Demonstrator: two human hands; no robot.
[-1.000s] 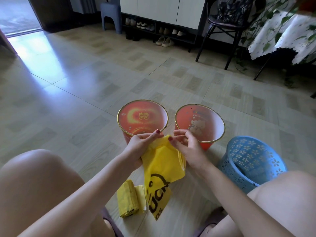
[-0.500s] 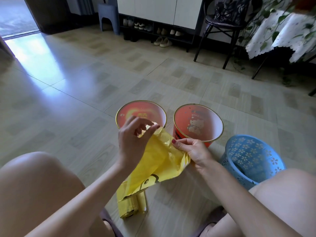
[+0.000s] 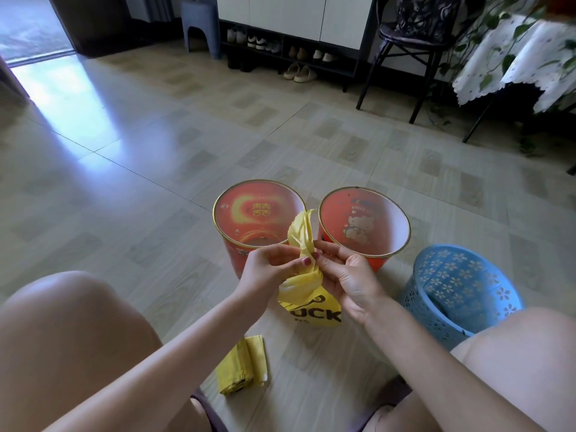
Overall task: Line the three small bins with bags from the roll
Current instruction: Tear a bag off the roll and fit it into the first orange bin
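Tiled floor [image 3: 131, 169], seen from a seated person. Nearest, the roll [image 3: 243, 364] lies below the grip. Both forearms reach forward; left hand [image 3: 268, 271] and right hand [image 3: 349, 279] pinch one bunched bag [image 3: 304, 275] between them. Just beyond stand two red bins [image 3: 230, 232] [image 3: 392, 226]; right, a blue bin [image 3: 461, 294].

The yellow bag [image 3: 307, 285] is no longer spread slack between the hands — it is bunched into a narrow twist, its top tail sticking up. The left hand [image 3: 268, 272] and right hand [image 3: 349, 275] now pinch close together.
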